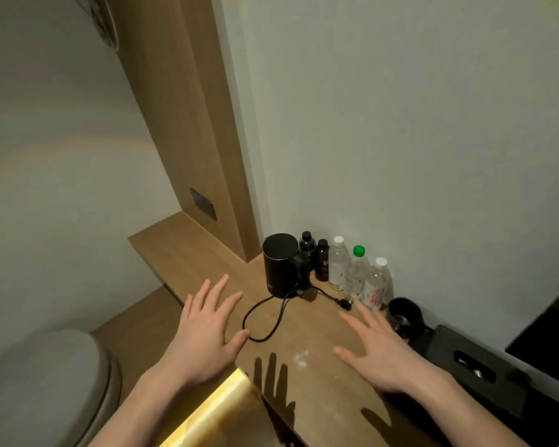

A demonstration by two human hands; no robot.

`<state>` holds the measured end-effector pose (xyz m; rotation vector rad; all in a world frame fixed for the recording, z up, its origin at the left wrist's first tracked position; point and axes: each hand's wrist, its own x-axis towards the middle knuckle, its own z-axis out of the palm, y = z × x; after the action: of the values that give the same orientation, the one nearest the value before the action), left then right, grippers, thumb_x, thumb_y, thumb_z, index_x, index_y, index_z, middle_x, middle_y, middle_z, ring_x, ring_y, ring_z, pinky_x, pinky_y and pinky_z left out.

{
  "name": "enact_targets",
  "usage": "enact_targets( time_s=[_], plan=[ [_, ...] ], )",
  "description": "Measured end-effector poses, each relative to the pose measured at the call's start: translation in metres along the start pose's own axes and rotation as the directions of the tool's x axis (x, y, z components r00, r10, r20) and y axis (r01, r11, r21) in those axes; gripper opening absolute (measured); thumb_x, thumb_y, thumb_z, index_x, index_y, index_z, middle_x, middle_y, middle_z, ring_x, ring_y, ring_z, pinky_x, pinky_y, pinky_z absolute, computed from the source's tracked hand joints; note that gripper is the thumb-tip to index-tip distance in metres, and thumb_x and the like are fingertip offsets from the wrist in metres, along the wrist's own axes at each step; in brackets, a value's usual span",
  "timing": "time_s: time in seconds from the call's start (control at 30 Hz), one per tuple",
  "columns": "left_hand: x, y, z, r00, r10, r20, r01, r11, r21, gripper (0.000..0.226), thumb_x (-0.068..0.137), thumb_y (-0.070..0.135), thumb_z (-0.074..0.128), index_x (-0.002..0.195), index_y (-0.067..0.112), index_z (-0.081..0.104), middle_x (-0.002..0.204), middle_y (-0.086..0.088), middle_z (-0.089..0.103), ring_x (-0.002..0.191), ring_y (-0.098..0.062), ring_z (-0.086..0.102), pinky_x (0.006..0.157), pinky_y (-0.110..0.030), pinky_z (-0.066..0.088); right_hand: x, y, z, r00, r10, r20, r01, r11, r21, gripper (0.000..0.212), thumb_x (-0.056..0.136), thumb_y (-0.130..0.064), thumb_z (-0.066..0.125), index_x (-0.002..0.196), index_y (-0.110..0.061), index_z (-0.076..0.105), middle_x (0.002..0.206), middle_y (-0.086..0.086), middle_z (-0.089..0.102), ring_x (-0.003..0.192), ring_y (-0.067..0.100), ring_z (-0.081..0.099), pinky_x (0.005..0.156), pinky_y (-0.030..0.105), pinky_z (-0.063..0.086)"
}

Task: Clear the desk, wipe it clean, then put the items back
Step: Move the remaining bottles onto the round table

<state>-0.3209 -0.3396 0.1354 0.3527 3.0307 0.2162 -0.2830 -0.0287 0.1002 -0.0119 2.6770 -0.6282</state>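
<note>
A wooden desk runs along a white wall. In its far corner stands a black electric kettle, its black cord looped over the desk. Right of the kettle are two small dark bottles and three clear water bottles. A black cup and a black tissue box sit further right. A whitish smear marks the desk. My left hand hovers open near the cord loop. My right hand hovers open in front of the bottles. Neither hand holds anything.
A wooden pillar with a dark switch plate rises behind the desk's left end. A grey rounded seat stands low at the left. A lit yellow strip glows under the desk's front edge. A dark screen edge shows at the right.
</note>
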Motion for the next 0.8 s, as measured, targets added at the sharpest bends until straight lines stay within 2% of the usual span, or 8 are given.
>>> enact_targets(
  time_s=[0.2, 0.43, 0.63, 0.8],
  plan=[
    [0.079, -0.013, 0.012, 0.995, 0.075, 0.066, -0.074, 0.997, -0.020, 0.072, 0.099, 0.066, 0.041, 0.161, 0.042, 0.016, 0.170, 0.009, -0.015, 0.156, -0.019, -0.020, 0.125, -0.045, -0.011, 0.055, -0.001, -0.022, 0.996, 0.048, -0.070, -0.048, 0.999, 0.003, 0.081, 0.096, -0.068, 0.047, 0.161, -0.048, 0.003, 0.167, -0.013, -0.023, 0.157, 0.020, -0.016, 0.127, 0.051, 0.006],
    [0.214, -0.032, 0.023, 0.962, 0.237, 0.135, -0.232, 0.971, -0.050, 0.071, 0.099, 0.061, 0.048, 0.161, 0.039, 0.021, 0.172, 0.008, -0.005, 0.158, -0.021, -0.010, 0.125, -0.045, -0.006, 0.119, -0.007, -0.025, 0.969, 0.167, -0.182, -0.145, 0.981, 0.126, 0.080, 0.096, -0.065, 0.051, 0.162, -0.045, 0.010, 0.171, -0.014, -0.007, 0.158, 0.022, 0.006, 0.126, 0.047, 0.021],
    [0.338, -0.020, 0.033, 0.877, 0.425, 0.224, -0.427, 0.903, -0.043, 0.072, 0.097, 0.059, 0.051, 0.160, 0.032, 0.029, 0.172, 0.001, 0.006, 0.158, -0.027, 0.009, 0.128, -0.048, 0.008, 0.186, -0.025, -0.031, 0.926, 0.298, -0.231, -0.254, 0.946, 0.204, 0.078, 0.096, -0.060, 0.055, 0.162, -0.042, 0.017, 0.172, -0.012, 0.000, 0.157, 0.021, 0.018, 0.126, 0.045, 0.024],
    [0.403, -0.013, 0.051, 0.811, 0.503, 0.299, -0.520, 0.854, -0.024, 0.068, 0.099, 0.053, 0.052, 0.159, 0.031, 0.030, 0.171, -0.001, 0.013, 0.155, -0.027, 0.020, 0.128, -0.047, 0.016, 0.250, -0.044, -0.044, 0.908, 0.339, -0.248, -0.301, 0.937, 0.179, 0.074, 0.097, -0.049, 0.060, 0.161, -0.033, 0.027, 0.170, -0.007, 0.016, 0.153, 0.023, 0.029, 0.124, 0.042, 0.031]
  ],
)
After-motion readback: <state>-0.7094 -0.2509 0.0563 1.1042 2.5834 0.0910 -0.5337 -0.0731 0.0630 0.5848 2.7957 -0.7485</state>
